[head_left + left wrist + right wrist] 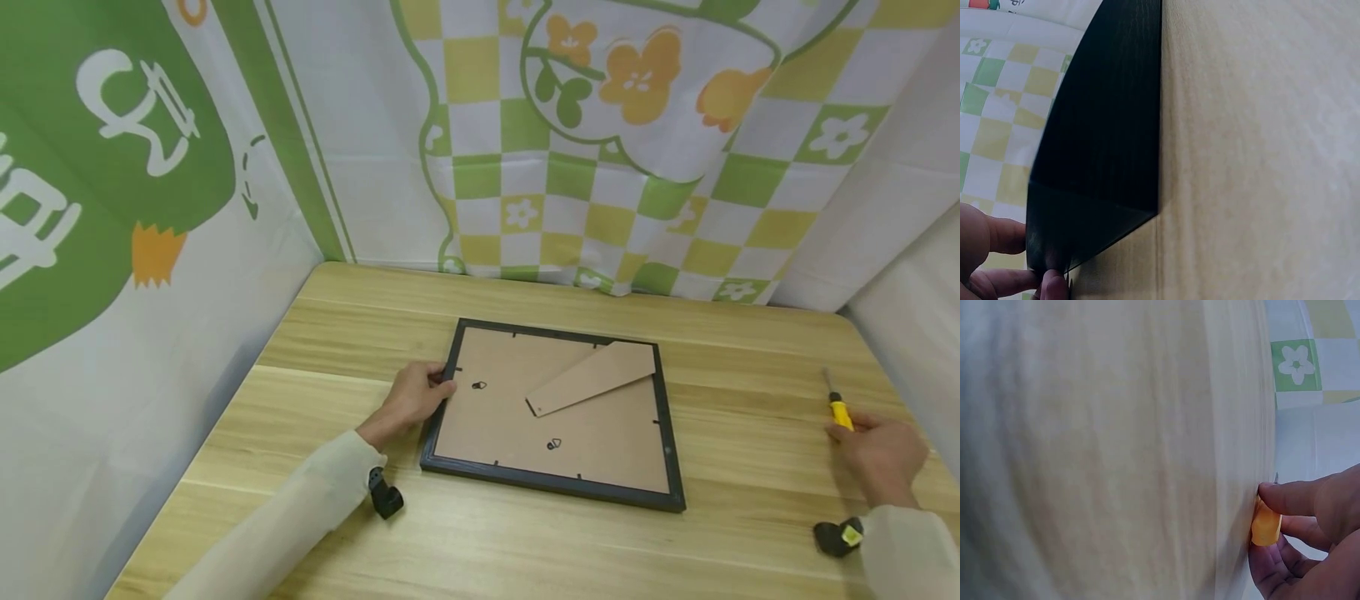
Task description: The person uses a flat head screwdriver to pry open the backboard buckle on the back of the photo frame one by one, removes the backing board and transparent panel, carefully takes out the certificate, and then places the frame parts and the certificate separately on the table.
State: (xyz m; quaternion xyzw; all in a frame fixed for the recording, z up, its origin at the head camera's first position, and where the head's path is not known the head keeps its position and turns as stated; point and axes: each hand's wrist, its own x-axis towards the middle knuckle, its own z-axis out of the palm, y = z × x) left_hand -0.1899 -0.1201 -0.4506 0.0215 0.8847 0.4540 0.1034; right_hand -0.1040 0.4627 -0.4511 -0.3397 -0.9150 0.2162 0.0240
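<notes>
Two hands are at work, and I go from the table's left edge across. My left hand (416, 396) has its fingers curled over the left rail of the black rectangular picture frame (557, 492), which lies face down at the middle of the pale wooden table (525, 542), its brown fibreboard backing (525, 433) and folded cardboard stand (592, 377) upward. I judge that this grip should press flat so the frame cannot slide. Near the right edge, my right hand (877, 454) pinches the yellow-handled small screwdriver (838, 408) between thumb and fingers. I would take it up by the handle, tip pointed away, before bringing it toward the backing's tabs.
</notes>
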